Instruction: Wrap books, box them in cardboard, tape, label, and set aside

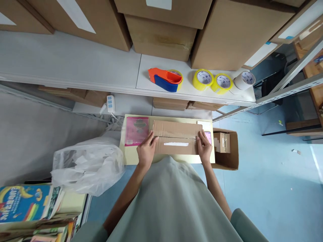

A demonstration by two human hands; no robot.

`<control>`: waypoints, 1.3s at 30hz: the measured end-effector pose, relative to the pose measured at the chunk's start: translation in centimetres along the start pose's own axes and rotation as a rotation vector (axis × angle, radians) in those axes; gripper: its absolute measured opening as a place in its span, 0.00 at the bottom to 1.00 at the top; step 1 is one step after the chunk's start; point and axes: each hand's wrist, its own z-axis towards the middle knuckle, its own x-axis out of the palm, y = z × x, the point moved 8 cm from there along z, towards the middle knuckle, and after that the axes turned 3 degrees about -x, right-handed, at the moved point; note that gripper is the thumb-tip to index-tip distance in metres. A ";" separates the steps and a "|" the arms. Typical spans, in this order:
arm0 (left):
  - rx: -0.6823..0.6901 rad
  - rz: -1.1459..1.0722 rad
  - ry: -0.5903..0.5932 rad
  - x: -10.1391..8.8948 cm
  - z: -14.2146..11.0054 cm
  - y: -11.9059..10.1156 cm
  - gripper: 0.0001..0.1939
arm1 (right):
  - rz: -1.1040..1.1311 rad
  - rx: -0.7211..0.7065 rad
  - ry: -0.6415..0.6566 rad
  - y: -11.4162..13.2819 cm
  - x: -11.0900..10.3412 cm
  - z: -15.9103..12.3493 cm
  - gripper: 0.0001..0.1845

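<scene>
A flat brown cardboard box (176, 129) with a white strip on its near part is held level in front of me, over a pale yellow tabletop (161, 159). Gripping its left end is my left hand (146, 149), thumb on top. My right hand (204, 146) holds the right end the same way, thumb on the upper face. A seam runs lengthwise across the box between the two thumbs. Left of it a pink packet (137, 131) lies on the tabletop. A phone with a pink screen (208, 137) shows partly behind my right hand.
A tape dispenser (165, 79), yellow tape rolls (203, 79) and a white roll (244, 80) stand on the shelf (101, 67) below large cartons (161, 37). An open carton (233, 158) holds a small box at right. A bag of white scraps (88, 164) and books (25, 201) are left.
</scene>
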 end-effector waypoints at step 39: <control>0.232 -0.555 -0.040 -13.3 8.7 -4.5 0.17 | -0.857 -0.543 0.295 28.3 13.6 14.1 0.45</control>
